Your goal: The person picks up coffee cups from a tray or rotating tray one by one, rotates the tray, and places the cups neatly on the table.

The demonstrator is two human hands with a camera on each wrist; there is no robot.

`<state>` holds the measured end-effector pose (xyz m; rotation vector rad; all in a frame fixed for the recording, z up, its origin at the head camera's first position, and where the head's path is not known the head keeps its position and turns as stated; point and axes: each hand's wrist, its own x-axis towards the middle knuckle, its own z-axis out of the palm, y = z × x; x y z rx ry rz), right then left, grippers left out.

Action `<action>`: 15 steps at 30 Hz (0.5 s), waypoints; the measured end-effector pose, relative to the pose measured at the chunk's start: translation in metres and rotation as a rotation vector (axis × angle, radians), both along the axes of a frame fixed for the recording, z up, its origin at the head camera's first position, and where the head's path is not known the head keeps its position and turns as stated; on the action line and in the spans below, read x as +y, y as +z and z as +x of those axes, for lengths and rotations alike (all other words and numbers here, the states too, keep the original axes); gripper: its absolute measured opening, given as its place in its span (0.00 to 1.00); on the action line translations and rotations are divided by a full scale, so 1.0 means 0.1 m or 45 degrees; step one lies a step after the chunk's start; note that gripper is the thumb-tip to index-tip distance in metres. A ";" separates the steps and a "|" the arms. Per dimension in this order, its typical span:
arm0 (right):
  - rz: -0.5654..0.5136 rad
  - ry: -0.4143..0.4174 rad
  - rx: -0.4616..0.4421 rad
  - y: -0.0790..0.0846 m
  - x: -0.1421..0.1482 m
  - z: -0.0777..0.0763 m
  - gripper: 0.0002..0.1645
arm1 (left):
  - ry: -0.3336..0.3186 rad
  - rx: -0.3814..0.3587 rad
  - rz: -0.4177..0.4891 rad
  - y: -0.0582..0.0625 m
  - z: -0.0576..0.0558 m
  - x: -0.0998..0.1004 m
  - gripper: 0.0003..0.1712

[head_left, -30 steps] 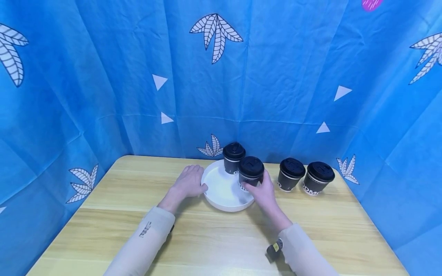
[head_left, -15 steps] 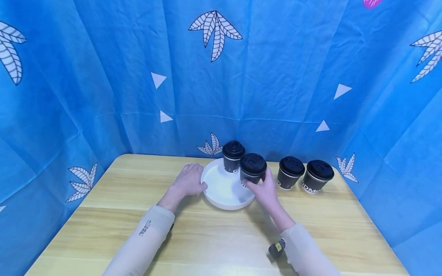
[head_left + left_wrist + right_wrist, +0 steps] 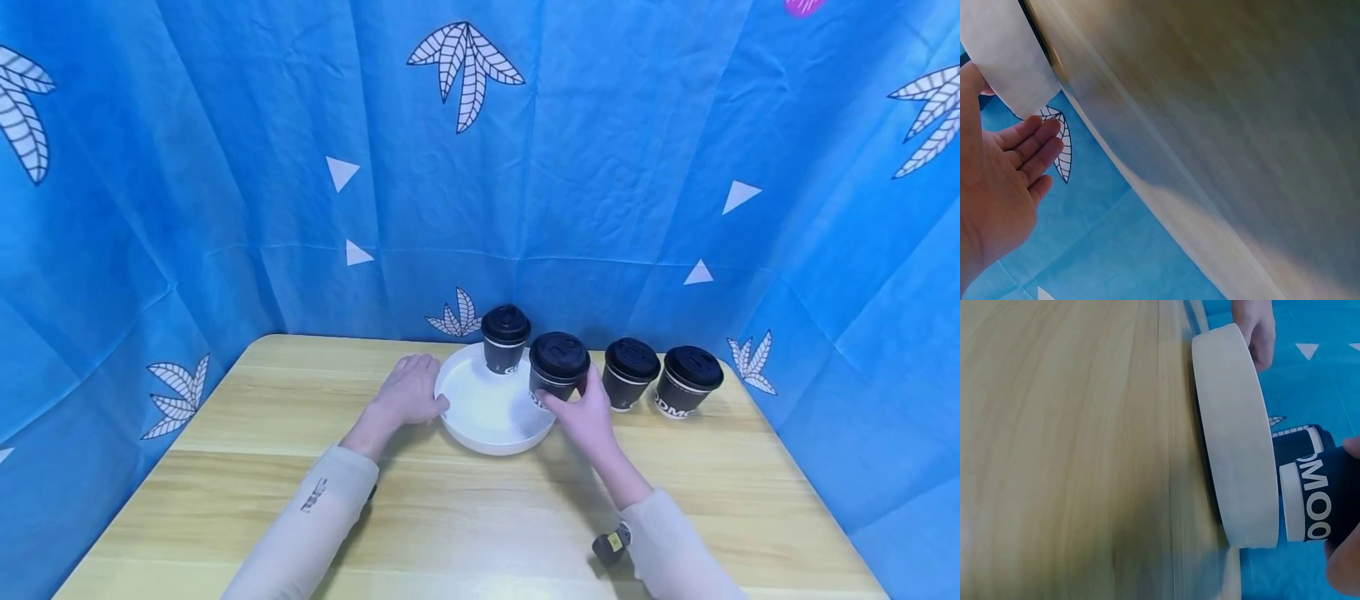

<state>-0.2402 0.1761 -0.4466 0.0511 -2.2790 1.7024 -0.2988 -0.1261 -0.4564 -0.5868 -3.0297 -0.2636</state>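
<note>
My right hand grips a black paper cup with a black lid. In the right wrist view, that cup's white base is raised off the tray, with blue curtain showing in the gap. A round white tray lies on the table, its outer wall facing the right wrist camera. At its left rim, my left hand holds the edge, thumb over the rim. The left wrist view shows the other fingers lightly bent beside the tray's wall. Another lidded cup stands upright at the tray's back.
Two more lidded black cups, one nearer and one farther right, stand on the wooden table right of the tray. A blue patterned curtain hangs behind the table's back edge and along both sides.
My right hand has lifted the cup from the tray and carried it rightward, over the tray's right rim. The left hand and the other cups stay where they were.
</note>
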 end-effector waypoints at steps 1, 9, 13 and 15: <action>0.005 -0.005 -0.001 0.00 0.01 0.01 0.50 | 0.000 0.000 -0.002 0.01 0.00 0.00 0.35; 0.011 -0.008 0.007 0.02 0.09 0.05 0.48 | -0.007 0.012 -0.012 0.03 0.02 0.00 0.34; -0.012 0.000 0.012 0.00 0.13 0.07 0.47 | -0.014 0.015 -0.014 0.03 0.03 0.00 0.34; -0.016 -0.004 0.012 -0.01 0.15 0.08 0.47 | -0.016 0.017 -0.013 0.03 0.03 0.01 0.33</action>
